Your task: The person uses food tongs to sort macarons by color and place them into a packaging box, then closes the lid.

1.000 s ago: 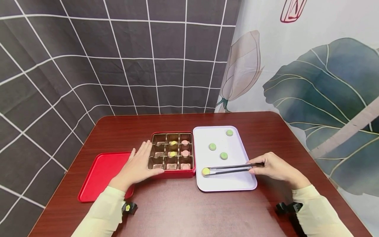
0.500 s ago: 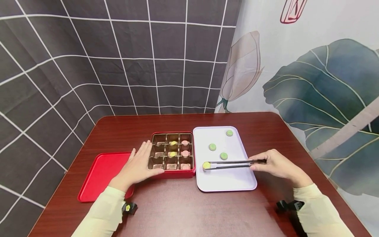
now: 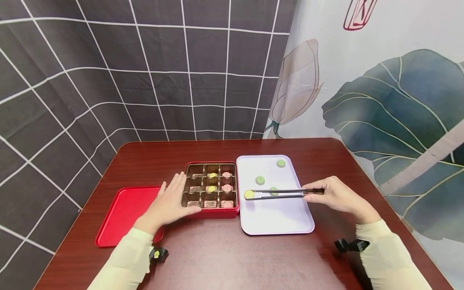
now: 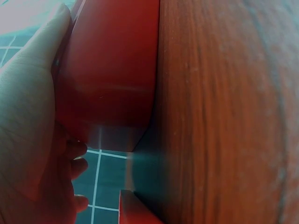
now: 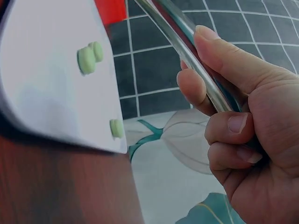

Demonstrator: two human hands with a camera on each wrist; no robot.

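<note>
"Where's the yellow round piece [image 3: 249,194] on your feed?"

"I see it between the tips of the tongs [image 3: 290,190], over the left part of the white tray [image 3: 275,217], near the red box [image 3: 217,213]. How high, I can't tell."

"And the fingers?"

"My right hand [image 3: 337,195] is curled round the tongs' other end, thumb against one arm. My left hand [image 3: 168,203] lies spread, fingers extended along the box's left side, thumb at its near edge."

"Anything else?"

"Three green pieces [image 3: 260,180] on the tray, one partly behind the tongs."
</note>
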